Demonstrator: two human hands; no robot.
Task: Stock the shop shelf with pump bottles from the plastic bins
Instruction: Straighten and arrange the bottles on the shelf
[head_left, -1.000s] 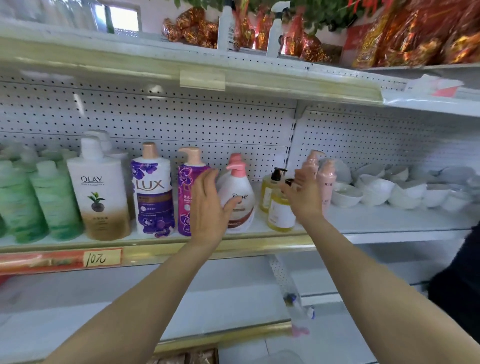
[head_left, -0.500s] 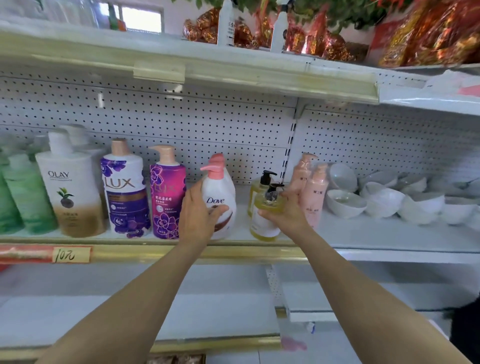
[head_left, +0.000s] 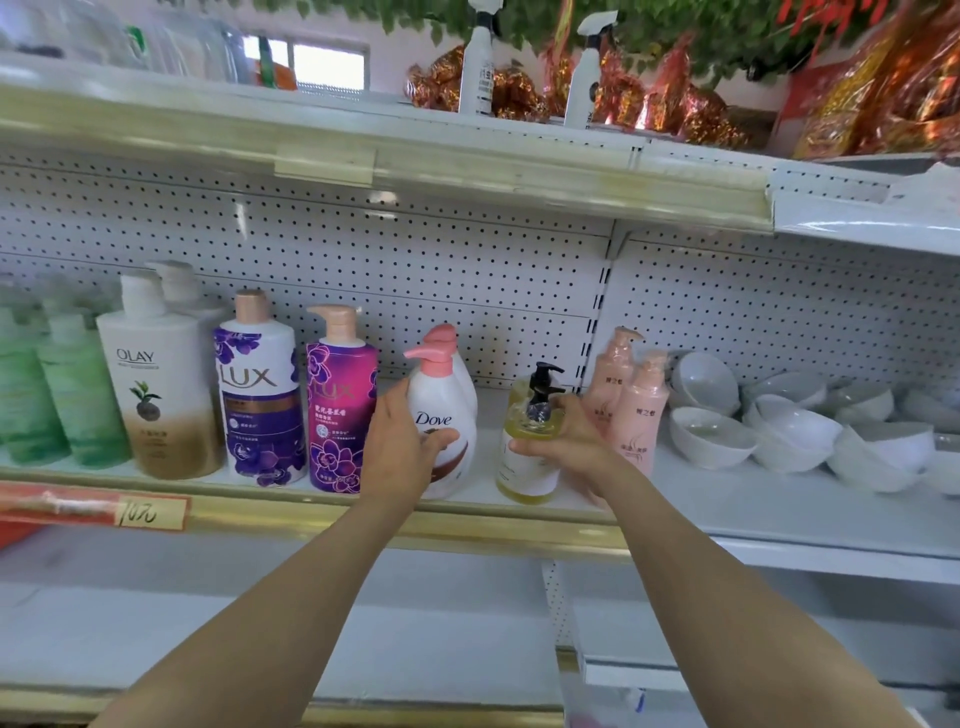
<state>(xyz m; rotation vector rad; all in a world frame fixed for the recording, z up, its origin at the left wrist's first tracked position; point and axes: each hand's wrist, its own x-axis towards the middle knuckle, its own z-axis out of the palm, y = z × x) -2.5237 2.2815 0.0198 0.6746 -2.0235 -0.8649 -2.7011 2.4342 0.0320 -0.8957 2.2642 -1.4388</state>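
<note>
Right hand (head_left: 566, 441) has dropped to wrap round the clear yellow black-pump bottle (head_left: 524, 467) on the white metal shelf (head_left: 779, 514), 3 o'clock of the white pink-pump Dove bottle (head_left: 447, 400) the left hand (head_left: 400, 447) grips, so probably just straightening now.

A single head-worn wide-angle view faces the shop shelf (head_left: 467, 512) straight on from close by, tilted slightly down; both forearms rise from the lower frame edge toward mid-frame, and the upper shelf (head_left: 415, 161) crosses the top.

Glossy plastic Dove bottle (head_left: 441, 431), perforated metal back panel (head_left: 467, 280), glazed bowls (head_left: 795, 431)
</note>
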